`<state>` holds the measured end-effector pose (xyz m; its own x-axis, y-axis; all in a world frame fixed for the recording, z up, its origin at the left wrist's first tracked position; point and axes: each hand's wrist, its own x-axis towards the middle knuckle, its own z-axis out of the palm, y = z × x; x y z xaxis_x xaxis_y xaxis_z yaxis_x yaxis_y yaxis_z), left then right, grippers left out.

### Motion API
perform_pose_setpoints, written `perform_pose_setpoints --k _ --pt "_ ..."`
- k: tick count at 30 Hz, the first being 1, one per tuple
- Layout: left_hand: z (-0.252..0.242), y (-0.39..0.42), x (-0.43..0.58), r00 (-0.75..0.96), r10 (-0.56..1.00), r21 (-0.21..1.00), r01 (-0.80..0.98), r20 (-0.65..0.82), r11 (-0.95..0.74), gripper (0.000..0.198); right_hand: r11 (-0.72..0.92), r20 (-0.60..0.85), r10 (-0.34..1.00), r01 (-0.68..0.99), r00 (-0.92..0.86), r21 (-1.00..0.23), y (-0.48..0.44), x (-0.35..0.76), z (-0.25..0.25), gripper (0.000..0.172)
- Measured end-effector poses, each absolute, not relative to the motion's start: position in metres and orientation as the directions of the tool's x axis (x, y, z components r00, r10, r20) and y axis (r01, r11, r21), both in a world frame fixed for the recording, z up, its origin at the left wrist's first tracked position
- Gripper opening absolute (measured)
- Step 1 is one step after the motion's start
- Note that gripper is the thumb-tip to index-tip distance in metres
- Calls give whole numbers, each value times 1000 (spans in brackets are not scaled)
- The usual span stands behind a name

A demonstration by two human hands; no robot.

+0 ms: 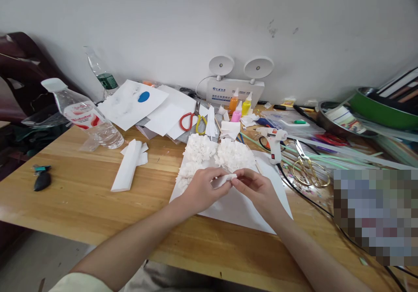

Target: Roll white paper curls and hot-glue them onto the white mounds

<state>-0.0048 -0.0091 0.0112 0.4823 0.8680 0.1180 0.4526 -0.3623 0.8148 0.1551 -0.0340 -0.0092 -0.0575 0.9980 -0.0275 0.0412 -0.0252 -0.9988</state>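
Between my two hands is a small folded strip of white paper (pixel 224 180). My left hand (pixel 205 189) grips its left part, fingers closed around it. At its right end, my right hand (pixel 254 187) pinches the tip between thumb and fingers. Both hands are just above a white paper sheet (pixel 235 213) lying on the wooden table (pixel 78 196). Fluffy clumps of crumpled white paper (pixel 199 147) cover the sheet's far part, directly beyond my hands. Part of the clumps is hidden behind my left hand.
Left stand a water bottle (pixel 85 117) and a folded paper strip (pixel 126 170). Red-and-yellow-handled scissors (pixel 192 121), loose paper (pixel 130 105) and paint bottles (pixel 235 111) lie farther back. On the right are a glue gun (pixel 273 144), its black cord, gold-handled scissors (pixel 308 170) and a green pan (pixel 382 109).
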Motion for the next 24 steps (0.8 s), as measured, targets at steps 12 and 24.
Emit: perform_pose_setpoints --k 12,24 --pt "18 -9 -6 459 880 862 392 120 -322 16 -10 -11 1000 35 -14 -999 -32 159 -10 18" --pt "13 -6 -6 448 877 830 412 174 -375 10 34 25 988 59 -154 -998 -34 157 -7 12"
